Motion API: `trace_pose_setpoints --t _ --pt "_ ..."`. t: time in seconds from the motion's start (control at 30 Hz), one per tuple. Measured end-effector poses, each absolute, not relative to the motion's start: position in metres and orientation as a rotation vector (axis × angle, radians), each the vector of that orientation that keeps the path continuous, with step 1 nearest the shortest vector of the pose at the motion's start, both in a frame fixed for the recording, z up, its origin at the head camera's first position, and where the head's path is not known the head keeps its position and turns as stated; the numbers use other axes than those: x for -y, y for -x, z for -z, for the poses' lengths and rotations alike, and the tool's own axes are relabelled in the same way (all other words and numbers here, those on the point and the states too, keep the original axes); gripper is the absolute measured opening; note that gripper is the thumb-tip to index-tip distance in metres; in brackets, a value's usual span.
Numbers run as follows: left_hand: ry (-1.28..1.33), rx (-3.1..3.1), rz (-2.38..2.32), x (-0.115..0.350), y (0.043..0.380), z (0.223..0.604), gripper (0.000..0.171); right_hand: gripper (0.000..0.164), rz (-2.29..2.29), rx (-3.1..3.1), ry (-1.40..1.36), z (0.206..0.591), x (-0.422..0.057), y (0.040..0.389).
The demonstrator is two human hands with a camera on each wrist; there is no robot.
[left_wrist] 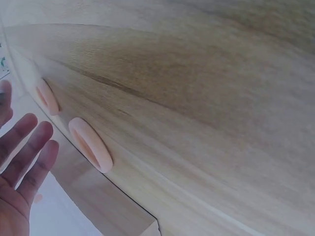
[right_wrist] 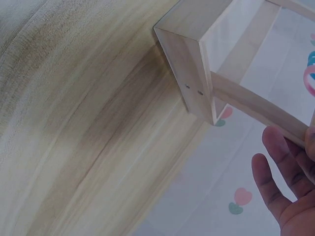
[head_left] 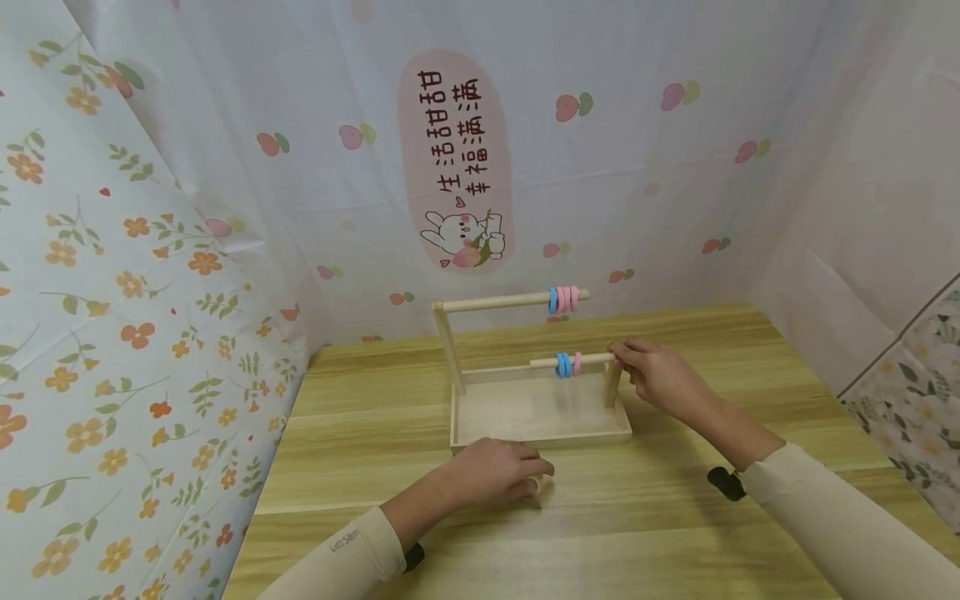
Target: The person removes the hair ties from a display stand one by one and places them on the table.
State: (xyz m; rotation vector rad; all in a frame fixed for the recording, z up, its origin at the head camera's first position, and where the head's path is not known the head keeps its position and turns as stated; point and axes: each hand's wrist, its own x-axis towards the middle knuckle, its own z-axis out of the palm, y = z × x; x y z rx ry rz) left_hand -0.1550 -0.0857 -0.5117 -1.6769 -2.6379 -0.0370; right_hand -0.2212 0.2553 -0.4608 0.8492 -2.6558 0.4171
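A wooden rack point(head_left: 446, 342) with a shallow tray base point(head_left: 517, 417) has two horizontal rods. On the upper rod point(head_left: 495, 302) hang a blue band and several pink bands point(head_left: 566, 299), ring-shaped like hair ties. Blue bands point(head_left: 563, 366) and a pink one are on the lower rod point(head_left: 542, 363). My right hand point(head_left: 663, 379) pinches the top of the short post, where the lower rod meets it. In front of the tray, my left hand point(head_left: 495, 475) hovers low with loose fingers, holding nothing visible. Two peach bands point(left_wrist: 92, 144) stand near it by the tray's edge in the left wrist view.
The rack stands on a wood-grain table point(head_left: 360, 450). Behind it hangs a pale curtain point(head_left: 322, 200) with fruit prints, and a floral sheet point(head_left: 127, 350) closes the left side. Dark straps point(head_left: 726, 483) show at both wrists.
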Motion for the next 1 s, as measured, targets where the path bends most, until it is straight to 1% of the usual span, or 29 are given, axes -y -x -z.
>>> trace_pose_setpoints --t 0.17,0.53,0.77,1.0 --pt "1.649 2.645 0.039 0.085 0.156 0.509 0.037 0.042 -0.412 2.669 -0.843 0.46 -0.255 0.221" --pt "1.558 2.566 0.162 0.088 0.161 0.508 0.035 0.043 -0.4 2.654 -0.874 0.46 -0.257 0.222" --pt "1.394 2.558 0.372 0.089 0.166 0.505 0.031 0.044 -0.395 2.662 -0.868 0.46 -0.257 0.221" --pt "1.186 2.681 0.649 0.088 0.167 0.501 0.029 0.043 -0.391 2.653 -0.874 0.459 -0.257 0.221"
